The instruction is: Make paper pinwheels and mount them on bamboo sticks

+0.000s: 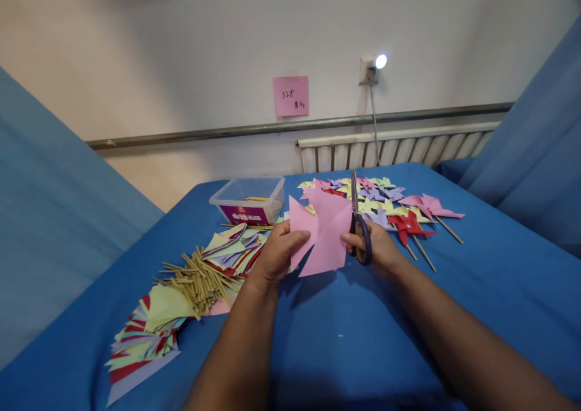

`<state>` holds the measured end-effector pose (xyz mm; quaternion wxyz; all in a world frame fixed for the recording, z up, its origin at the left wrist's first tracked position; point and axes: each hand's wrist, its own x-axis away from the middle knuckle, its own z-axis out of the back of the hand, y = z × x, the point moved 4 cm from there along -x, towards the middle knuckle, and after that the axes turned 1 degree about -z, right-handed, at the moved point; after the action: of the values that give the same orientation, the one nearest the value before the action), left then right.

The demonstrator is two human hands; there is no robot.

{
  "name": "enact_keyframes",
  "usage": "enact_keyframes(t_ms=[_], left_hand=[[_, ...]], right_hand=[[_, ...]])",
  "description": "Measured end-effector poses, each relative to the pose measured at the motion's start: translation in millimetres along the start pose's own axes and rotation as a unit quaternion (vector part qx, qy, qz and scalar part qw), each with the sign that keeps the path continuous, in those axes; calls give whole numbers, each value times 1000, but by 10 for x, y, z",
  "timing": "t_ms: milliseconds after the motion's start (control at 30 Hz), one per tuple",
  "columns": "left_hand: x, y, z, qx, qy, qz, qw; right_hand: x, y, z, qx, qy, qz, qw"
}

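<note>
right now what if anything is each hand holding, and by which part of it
The left hand grips the pink paper by its left side; the right hand holds the scissors at the handles, its thumb at the paper's right edge.

Blue-covered table; fanned coloured paper; wooden sticks; clear tub; pinwheels

Pink note abv metal rail, socket w/ wht light, radiator, blu curtains

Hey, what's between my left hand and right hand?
Pink cut paper spans between your left hand and your right hand, which holds scissors, in the head view.
</note>
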<state>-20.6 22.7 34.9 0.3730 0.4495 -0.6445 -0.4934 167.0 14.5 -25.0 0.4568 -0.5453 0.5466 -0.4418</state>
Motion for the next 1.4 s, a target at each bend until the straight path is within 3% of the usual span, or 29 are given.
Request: enact_keyframes(t_ms=[200,300,400,467,567,667,800,1000,1167,1233,1400], left_hand=[[-20,-59,-33,66,-13,16,998],[-71,-94,-43,146,34,6,989],[-112,-121,-138,198,-17,-6,980],[-124,-155,-197,163,-46,-17,985],[-141,-266,-219,48,3,-19,999],[-155,-382,-227,-18,50,-2,999],[-166,-423,-208,-14,84,-12,996],[-152,-392,-211,-48,73,-27,996],[-159,-291,-91,-84,151,-95,980],[-165,-217,-6,-62,194,-126,971],[-158,-41,211,42,287,-186,939]], right_hand=[[51,-38,-24,8,29,26,999],[26,-42,17,-32,88,51,994],[-15,-30,101,-80,166,83,979],[-31,-21,146,-94,202,101,969],[-26,-25,159,-90,217,114,965],[2,-55,114,-76,196,112,971],[30,-105,76,-47,180,105,977],[-1,-100,101,-30,163,108,980],[2,-75,90,-4,149,97,984],[8,-28,46,0,110,70,991],[67,152,-167,49,-56,-9,997]])
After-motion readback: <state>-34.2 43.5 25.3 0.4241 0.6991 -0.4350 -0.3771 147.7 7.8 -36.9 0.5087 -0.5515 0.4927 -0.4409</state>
